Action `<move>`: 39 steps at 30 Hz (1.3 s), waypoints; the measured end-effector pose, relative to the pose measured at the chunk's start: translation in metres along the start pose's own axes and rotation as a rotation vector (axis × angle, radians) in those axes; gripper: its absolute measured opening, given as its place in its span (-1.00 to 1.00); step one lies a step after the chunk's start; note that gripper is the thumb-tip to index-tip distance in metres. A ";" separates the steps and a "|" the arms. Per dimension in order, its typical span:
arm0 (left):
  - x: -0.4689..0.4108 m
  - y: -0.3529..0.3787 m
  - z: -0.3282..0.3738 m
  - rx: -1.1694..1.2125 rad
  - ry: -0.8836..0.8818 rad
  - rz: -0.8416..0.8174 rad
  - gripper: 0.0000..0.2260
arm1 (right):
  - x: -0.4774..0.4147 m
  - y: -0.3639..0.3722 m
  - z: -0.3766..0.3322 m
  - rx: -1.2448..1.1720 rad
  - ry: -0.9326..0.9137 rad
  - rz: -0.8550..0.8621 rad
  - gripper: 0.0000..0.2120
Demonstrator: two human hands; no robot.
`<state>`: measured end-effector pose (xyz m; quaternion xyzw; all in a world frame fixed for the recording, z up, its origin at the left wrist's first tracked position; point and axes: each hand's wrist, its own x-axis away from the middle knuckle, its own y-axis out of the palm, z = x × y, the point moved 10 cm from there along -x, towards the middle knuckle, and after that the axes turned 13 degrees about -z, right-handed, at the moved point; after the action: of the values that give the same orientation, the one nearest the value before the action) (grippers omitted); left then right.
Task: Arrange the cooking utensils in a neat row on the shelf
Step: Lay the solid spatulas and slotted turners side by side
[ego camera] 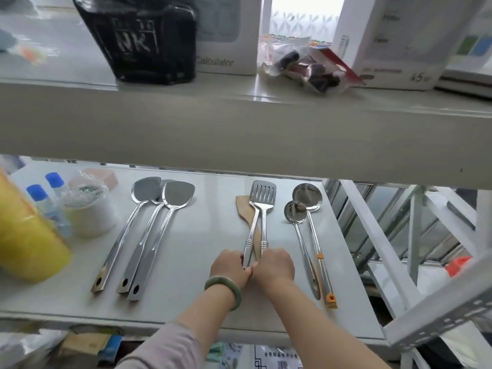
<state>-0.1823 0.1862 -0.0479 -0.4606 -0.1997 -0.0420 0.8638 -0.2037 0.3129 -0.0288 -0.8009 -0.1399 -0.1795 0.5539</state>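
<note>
Gripping the middle cluster of utensils, both hands sit side by side at the near end of the handles. Left hand point(231, 266), jade-green bangle point(224, 290) on the wrist, is curled closed on the handle of a steel utensil whose head hides behind the slotted turner point(262, 206). Right hand point(274, 265) is closed over the turner's handle end. A wooden spatula point(246, 214) lies crossed under those two handles, touching them.

Near right: two ladles, the small ladle point(295, 212) and large ladle point(307, 197), lie just beside each other, one with orange handle trim. Left: three solid steel spatulas point(162, 195) fan out, heads overlapping, handles splayed toward the shelf edge. All rest on the white shelf point(202, 235). Far left: yellow container point(26, 235), two blue-capped bottles point(40, 201), a wrapped white cup point(87, 211).

Risks, as judgement: pulling the two steel handles apart may drag the wooden spatula askew since it is pinned beneath; sliding right could knock the ladles; smooth handles may skate toward the shelf edge. Row not neat yet: the left trio needs straightening.
</note>
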 end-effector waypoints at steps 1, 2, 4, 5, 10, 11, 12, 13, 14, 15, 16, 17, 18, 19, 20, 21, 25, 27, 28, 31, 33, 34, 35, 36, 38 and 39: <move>0.001 0.002 0.003 -0.002 0.008 -0.003 -0.71 | 0.000 -0.001 0.004 -0.004 0.007 -0.004 -0.75; 0.001 0.003 0.006 -0.001 0.018 -0.003 -0.71 | 0.000 -0.001 0.008 -0.007 0.014 -0.003 -0.75; 0.002 0.006 0.013 -0.007 0.044 -0.004 -0.72 | 0.001 -0.002 0.017 -0.021 0.027 0.005 -0.74; 0.003 0.008 0.016 -0.017 0.055 -0.009 -0.72 | 0.002 -0.003 0.021 -0.032 0.035 0.009 -0.73; 0.009 0.015 0.029 -0.035 0.102 -0.059 -0.72 | 0.009 -0.010 0.035 -0.011 0.059 0.044 -0.70; 0.011 0.014 0.030 -0.024 0.107 -0.061 -0.73 | 0.011 -0.012 0.036 -0.003 0.061 0.054 -0.69; 0.013 0.012 0.030 -0.013 0.111 -0.054 -0.75 | 0.012 -0.015 0.036 -0.002 0.063 0.066 -0.68; 0.015 0.008 0.030 -0.003 0.112 -0.038 -0.76 | 0.013 -0.018 0.036 -0.011 0.063 0.074 -0.68; 0.017 0.004 0.028 0.004 0.112 -0.016 -0.78 | 0.013 -0.020 0.036 -0.026 0.058 0.077 -0.68; 0.019 -0.002 0.026 0.014 0.113 0.005 -0.79 | 0.013 -0.021 0.034 -0.045 0.047 0.080 -0.69; 0.021 -0.008 0.023 0.024 0.115 0.024 -0.80 | 0.013 -0.023 0.032 -0.061 0.032 0.087 -0.70; 0.022 -0.014 0.020 0.034 0.117 0.040 -0.80 | 0.014 -0.025 0.028 -0.072 0.019 0.099 -0.71; 0.024 -0.020 0.016 0.041 0.116 0.054 -0.79 | 0.015 -0.027 0.024 -0.075 0.008 0.113 -0.72; 0.026 -0.026 0.011 0.047 0.114 0.068 -0.78 | 0.016 -0.028 0.019 -0.076 -0.003 0.129 -0.72; 0.028 -0.032 0.006 0.050 0.114 0.084 -0.78 | 0.018 -0.028 0.012 -0.083 -0.017 0.148 -0.72; 0.030 -0.038 0.000 0.054 0.114 0.103 -0.80 | 0.019 -0.028 0.004 -0.096 -0.039 0.165 -0.73; 0.038 -0.057 -0.031 0.131 0.091 0.171 -0.79 | 0.024 -0.022 -0.034 -0.106 -0.120 0.191 -0.70; 0.042 -0.068 -0.051 0.206 0.058 0.219 -0.77 | 0.025 -0.016 -0.052 -0.090 -0.147 0.184 -0.69; 0.044 -0.073 -0.061 0.230 0.043 0.244 -0.77 | 0.025 -0.012 -0.061 -0.083 -0.163 0.178 -0.69; 0.050 -0.087 -0.088 0.273 -0.018 0.322 -0.79 | 0.026 0.000 -0.081 -0.082 -0.186 0.156 -0.71; 0.051 -0.092 -0.108 0.325 -0.079 0.363 -0.75 | 0.026 0.009 -0.092 -0.081 -0.197 0.134 -0.71; 0.051 -0.093 -0.115 0.340 -0.106 0.373 -0.72 | 0.025 0.013 -0.096 -0.079 -0.198 0.122 -0.71; 0.051 -0.093 -0.121 0.346 -0.126 0.374 -0.71 | 0.024 0.016 -0.100 -0.077 -0.195 0.109 -0.71; 0.050 -0.092 -0.124 0.344 -0.141 0.368 -0.70 | 0.023 0.020 -0.102 -0.076 -0.194 0.097 -0.71; 0.047 -0.089 -0.126 0.320 -0.154 0.334 -0.67 | 0.021 0.027 -0.106 -0.069 -0.183 0.076 -0.70; 0.046 -0.087 -0.126 0.298 -0.159 0.313 -0.66 | 0.020 0.030 -0.107 -0.063 -0.175 0.065 -0.70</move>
<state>-0.1243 0.0394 -0.0249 -0.3549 -0.1971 0.1590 0.8999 -0.1872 0.2026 -0.0104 -0.8345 -0.1560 -0.0952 0.5198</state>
